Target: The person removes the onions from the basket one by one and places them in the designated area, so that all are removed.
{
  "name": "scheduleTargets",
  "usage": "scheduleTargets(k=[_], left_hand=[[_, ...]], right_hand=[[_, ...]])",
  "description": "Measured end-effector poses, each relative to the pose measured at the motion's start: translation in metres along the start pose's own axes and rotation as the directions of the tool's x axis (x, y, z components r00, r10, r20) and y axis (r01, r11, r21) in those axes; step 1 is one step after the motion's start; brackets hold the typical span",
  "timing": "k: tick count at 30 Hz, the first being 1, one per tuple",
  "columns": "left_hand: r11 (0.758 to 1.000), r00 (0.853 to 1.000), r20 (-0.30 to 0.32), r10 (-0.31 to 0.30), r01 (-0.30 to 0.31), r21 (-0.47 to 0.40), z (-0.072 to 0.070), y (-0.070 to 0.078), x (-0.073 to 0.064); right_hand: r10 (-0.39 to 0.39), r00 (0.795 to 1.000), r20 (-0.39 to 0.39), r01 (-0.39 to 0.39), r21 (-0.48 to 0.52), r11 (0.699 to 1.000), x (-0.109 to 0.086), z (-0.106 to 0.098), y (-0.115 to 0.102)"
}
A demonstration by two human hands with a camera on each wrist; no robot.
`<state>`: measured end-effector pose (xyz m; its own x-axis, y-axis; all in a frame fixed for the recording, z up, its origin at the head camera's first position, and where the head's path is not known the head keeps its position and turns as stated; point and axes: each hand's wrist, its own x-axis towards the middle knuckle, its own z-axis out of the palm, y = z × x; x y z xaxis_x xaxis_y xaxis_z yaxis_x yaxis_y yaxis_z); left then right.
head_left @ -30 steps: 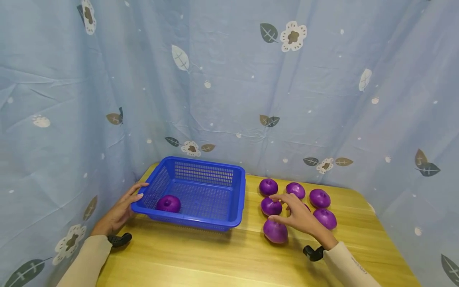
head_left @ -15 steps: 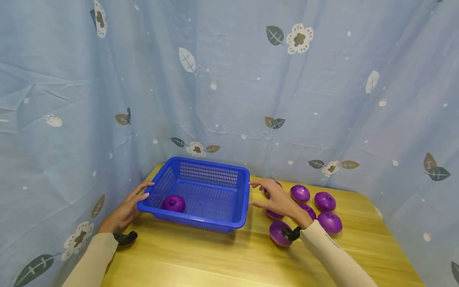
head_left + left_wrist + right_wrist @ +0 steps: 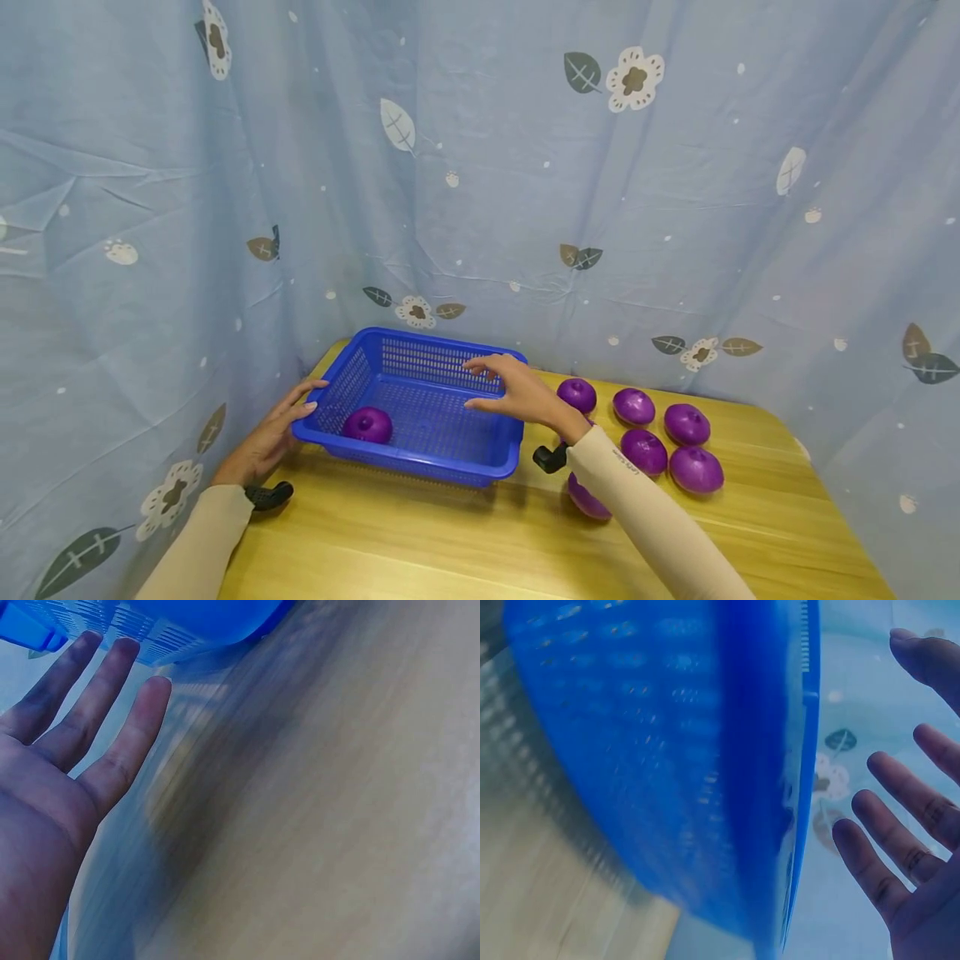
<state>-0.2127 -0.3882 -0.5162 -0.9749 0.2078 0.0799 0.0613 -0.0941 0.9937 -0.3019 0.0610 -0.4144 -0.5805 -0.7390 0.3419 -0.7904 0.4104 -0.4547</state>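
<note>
A blue plastic basket [image 3: 427, 462] with slotted walls stands on the table; one onion-shaped purple thing [image 3: 367, 425] lies in its front left corner. My left hand [image 3: 270, 437] rests at the basket's left rim. In the left wrist view, three of its fingers [image 3: 124, 750] stretch out straight by the basket's slotted side [image 3: 157, 637]. Over the basket's right end hovers my right hand [image 3: 521, 392], fingers spread and holding nothing. The right wrist view has its fingers [image 3: 892, 840] apart from the rim [image 3: 799, 825].
Several like purple things, such as this one [image 3: 643, 452], sit on the wooden table [image 3: 420, 542] right of the basket. My right forearm [image 3: 652, 508] partly covers two of them. A blue patterned curtain [image 3: 480, 208] closes off the back and sides.
My right hand has swung left from above the purple things to over the basket's right end, with nothing in it. The left hand stays at the rim. The view has shifted slightly.
</note>
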Motion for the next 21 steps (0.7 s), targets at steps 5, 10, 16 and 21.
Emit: scheduleTargets(k=[5, 10, 16, 21], left_hand=[[1.0, 1.0, 0.001, 0.008, -0.008, -0.016, -0.001, -0.001, 0.0], [0.999, 1.0, -0.007, 0.01, -0.01, -0.043, -0.003, -0.001, -0.002], [0.999, 1.0, 0.004, 0.003, -0.003, -0.044, -0.003, 0.0, -0.001], [0.998, 1.0, 0.0, -0.004, 0.004, -0.069, -0.002, -0.001, 0.001]], right_hand=[[-0.019, 0.998, 0.06, 0.02, -0.019, 1.0, 0.023, 0.009, -0.009], [-0.04, 0.994, 0.098, 0.045, -0.054, 0.998, 0.035, 0.01, -0.011], [-0.044, 0.993, 0.112, 0.045, -0.003, 0.999, 0.043, 0.003, -0.012], [-0.051, 0.991, 0.123, 0.046, 0.039, 0.998, 0.058, 0.005, -0.02]])
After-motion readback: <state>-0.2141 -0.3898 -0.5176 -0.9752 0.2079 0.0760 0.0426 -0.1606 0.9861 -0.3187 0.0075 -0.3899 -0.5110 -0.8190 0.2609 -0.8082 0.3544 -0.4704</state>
